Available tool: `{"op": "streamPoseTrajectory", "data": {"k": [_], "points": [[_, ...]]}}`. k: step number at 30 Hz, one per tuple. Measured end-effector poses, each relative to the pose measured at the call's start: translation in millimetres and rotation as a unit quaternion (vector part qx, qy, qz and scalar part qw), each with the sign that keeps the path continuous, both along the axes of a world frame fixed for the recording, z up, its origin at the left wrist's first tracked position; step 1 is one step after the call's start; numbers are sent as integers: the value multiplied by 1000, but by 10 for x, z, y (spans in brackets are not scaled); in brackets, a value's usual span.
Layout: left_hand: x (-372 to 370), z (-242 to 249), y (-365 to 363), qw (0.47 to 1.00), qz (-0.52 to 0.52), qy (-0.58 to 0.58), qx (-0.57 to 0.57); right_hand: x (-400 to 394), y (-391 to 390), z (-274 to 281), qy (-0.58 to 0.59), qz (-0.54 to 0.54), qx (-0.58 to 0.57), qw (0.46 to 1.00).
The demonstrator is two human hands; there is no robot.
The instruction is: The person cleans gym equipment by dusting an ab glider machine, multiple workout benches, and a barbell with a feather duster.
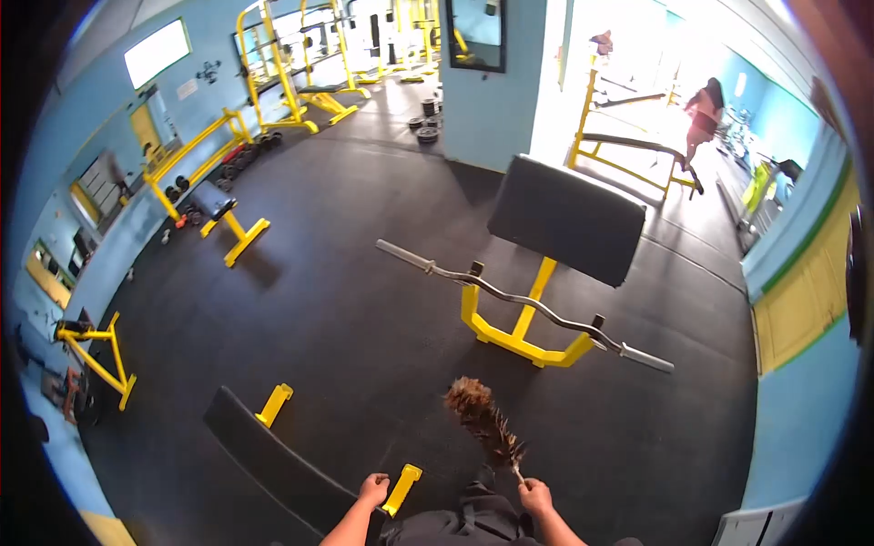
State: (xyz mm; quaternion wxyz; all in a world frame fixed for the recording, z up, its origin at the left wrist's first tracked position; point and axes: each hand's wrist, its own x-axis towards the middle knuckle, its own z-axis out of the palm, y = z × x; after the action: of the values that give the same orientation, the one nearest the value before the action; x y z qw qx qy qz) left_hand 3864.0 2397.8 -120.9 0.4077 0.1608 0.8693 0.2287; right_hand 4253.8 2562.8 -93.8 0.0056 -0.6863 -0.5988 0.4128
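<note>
Your right hand [536,499], at the bottom centre of the frame, had its fingers clamped on the thin handle of a feather duster [482,420]; the duster was a shaggy brown tuft, darker toward the handle, angled up and to the left from your grip and hanging above the black rubber floor [364,300]. Your left hand [372,490], just left of it along the bottom edge, rested on the end of a long black padded bench [273,460], its fingers curled over the pad's edge, though how tightly you could not tell. Two yellow bracket pieces stuck out from that bench, one near your left hand [401,488] and one further up-left [274,404]. Ahead, in the middle of the frame, stood one curl station on a yellow frame [519,332] with one black angled pad [566,218], and one bent silver bar [523,302] lay across its rests. No writing or brand could be read anywhere. One person in a red top [703,114] stood in the bright upper right of the frame.
</note>
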Motion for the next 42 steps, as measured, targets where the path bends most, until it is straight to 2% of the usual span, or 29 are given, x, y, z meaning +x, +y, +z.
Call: {"op": "streamPoseTrajectory", "data": {"k": [4,7,10,12,14,16,18,20,22,23,28,30,32,33,37,41,42], "points": [[135,137,121,997,43,-16,66,-168,769,388,45,49,46,997],[106,146,95,991,85,26,101,-469,1188,661,65,63,40,995],[40,107,49,991,108,50,59,-764,1466,676,71,86,10,994],[-88,-51,113,987,137,53,70,-1023,1641,579,116,117,60,984],[-195,135,377,987,129,82,48,-1340,1838,574,137,147,26,979],[-386,35,658,986,140,79,48,-1690,2020,556,158,170,-4,973],[-698,-42,995,986,139,81,51,-2099,2222,489,234,146,-87,957],[-1062,-98,1431,993,74,87,39,-2536,2477,414,253,160,-87,950],[-1519,-122,1849,996,43,68,44,-2959,2658,333,282,106,-92,949],[-1762,-150,2066,996,31,57,61,-3161,2821,291,290,138,-82,943],[-2850,75,3247,994,-22,47,99,-4105,3588,493,265,108,-41,957],[-3184,346,3726,992,-51,60,99,-4354,3804,604,271,43,-21,961],[-3427,505,4159,992,-49,47,107,-4466,3990,363,249,32,56,966],[-3535,537,4356,991,-45,34,122,-4501,4155,443,214,20,-30,976],[-3805,433,4884,990,-60,26,123,-4691,4710,388,99,52,31,993],[-3829,167,5044,997,-56,-36,50,-5144,5095,-30,26,50,-44,997],[-3827,200,5104,995,-77,-54,22,-5349,5114,-49,57,37,-34,997]]}}
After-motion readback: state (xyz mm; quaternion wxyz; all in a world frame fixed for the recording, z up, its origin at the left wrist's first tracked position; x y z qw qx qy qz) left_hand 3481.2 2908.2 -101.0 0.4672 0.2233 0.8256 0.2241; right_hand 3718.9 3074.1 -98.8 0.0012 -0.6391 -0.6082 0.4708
